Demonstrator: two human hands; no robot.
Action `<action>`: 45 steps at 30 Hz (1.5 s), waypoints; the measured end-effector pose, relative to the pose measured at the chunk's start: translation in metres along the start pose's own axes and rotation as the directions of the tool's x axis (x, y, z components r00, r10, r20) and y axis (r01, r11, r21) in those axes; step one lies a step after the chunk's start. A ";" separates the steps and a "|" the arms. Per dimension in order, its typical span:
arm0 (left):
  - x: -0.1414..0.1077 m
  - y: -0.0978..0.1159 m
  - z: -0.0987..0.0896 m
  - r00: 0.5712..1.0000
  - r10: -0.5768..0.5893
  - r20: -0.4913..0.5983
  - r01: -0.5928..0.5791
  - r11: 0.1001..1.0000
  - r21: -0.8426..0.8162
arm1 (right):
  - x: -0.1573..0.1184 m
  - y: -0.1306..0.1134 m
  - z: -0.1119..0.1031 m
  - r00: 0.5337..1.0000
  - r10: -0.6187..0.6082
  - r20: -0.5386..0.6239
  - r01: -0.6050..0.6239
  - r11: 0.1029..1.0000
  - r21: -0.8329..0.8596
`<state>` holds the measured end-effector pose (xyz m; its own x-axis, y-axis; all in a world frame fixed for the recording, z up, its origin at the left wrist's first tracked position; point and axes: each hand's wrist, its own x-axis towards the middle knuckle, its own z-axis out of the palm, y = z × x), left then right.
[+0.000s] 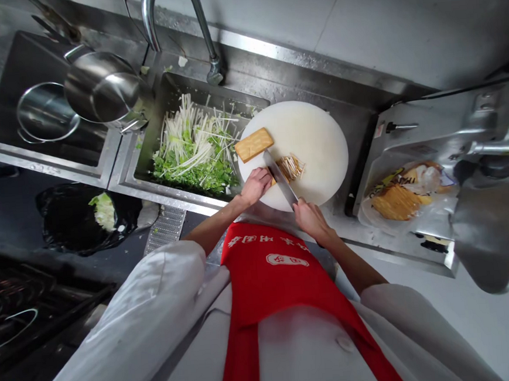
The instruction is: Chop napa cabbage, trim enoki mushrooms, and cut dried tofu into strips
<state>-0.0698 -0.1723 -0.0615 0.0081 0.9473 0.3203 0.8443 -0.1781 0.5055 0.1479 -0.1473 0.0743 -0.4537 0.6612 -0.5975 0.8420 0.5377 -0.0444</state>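
My right hand [310, 216] is closed around the handle of a kitchen knife [281, 179], its blade angled across the round white cutting board [320, 132]. Fingers curled, my left hand [256, 185] presses down beside the blade on a piece of dried tofu [274, 181], mostly hidden by hand and knife. Thin cut strips [292, 166] of the tofu lie on the blade's far side. A whole golden-brown slab of dried tofu [254, 145] rests near the board's left edge, just above the knife tip.
Left of the board, a sink [144, 158] holds shredded white and green vegetables [196, 154] under a curved faucet [214, 70]. Steel pots [105, 90] stand farther left. At right, a clear bag [402, 196] of more brown slabs lies on a metal machine. A black bin bag [69, 220] sits below.
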 end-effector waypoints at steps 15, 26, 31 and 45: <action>-0.002 0.000 -0.004 1.000 -0.001 -0.003 0.001 1.000 0.005 | 0.014 -0.013 0.009 1.000 0.001 0.024 -0.002 1.000 0.031; -0.004 -0.001 0.007 0.999 -0.035 -0.012 0.035 0.999 0.012 | -0.024 0.003 0.001 0.998 -0.013 0.066 0.011 1.000 0.023; -0.009 0.000 0.000 0.998 -0.016 -0.059 0.014 0.999 -0.040 | 0.011 -0.015 0.015 0.998 0.010 0.057 -0.011 1.000 0.017; -0.009 -0.001 0.003 0.999 -0.019 -0.047 0.019 1.000 -0.007 | -0.011 -0.010 0.006 0.998 -0.009 0.063 0.010 1.000 -0.014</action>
<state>-0.0693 -0.1796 -0.0676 -0.0335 0.9370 0.3477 0.8407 -0.1617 0.5167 0.1464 -0.1631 0.0762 -0.4421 0.6220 -0.6463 0.8333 0.5513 -0.0395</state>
